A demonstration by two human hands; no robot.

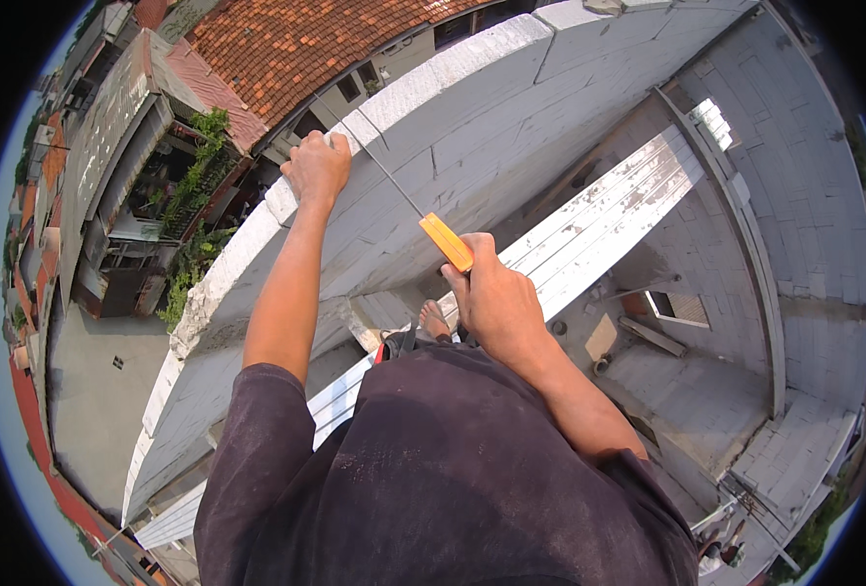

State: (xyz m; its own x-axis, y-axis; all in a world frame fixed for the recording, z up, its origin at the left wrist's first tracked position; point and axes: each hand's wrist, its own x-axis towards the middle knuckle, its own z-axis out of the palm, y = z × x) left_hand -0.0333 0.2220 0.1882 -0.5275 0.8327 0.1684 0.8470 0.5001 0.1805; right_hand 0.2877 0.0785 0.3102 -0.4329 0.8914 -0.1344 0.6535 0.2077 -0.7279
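Observation:
My right hand point(499, 298) is wrapped round the yellow-orange handle of a handsaw point(445, 240). The saw's long thin blade shows almost edge-on, slanting up and left to the top of a pale block wall point(472, 73). Where the blade meets the wall top, the depth of any cut cannot be made out. Just left of the blade, my left hand point(318, 168) grips the top edge of the wall, fingers curled over a block. Its fingertips are partly hidden.
One bare foot point(435, 318) stands high up beside a long ribbed metal plank point(599, 220) spanning the room. Far below lie the room's floor point(692, 400) and, outside, a paved yard point(111, 391). A tiled roof point(296, 49) stands beyond the wall.

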